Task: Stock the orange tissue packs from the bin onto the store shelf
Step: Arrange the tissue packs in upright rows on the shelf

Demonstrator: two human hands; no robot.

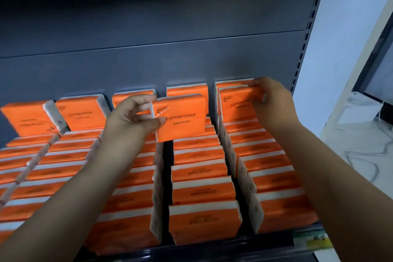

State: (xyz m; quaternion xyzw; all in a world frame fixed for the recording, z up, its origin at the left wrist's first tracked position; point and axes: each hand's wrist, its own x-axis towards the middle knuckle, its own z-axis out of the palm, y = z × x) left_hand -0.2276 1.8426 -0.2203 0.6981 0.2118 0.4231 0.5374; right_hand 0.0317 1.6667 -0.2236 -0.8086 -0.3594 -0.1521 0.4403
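Note:
Several rows of orange tissue packs (202,191) fill the dark shelf (212,249), running from the front edge to the grey back panel. My left hand (131,117) pinches one pack (180,118), printed COTTON TISSUE, by its left end and holds it upright above the back of the middle rows. My right hand (274,100) grips the top right corner of another upright pack (238,104) at the back of the rightmost row. The bin is out of view.
The grey back panel (148,66) rises behind the packs, with a slotted upright (306,36) at the right. A pack (27,117) at the back left leans askew. A white wall and a marbled surface (361,144) lie to the right.

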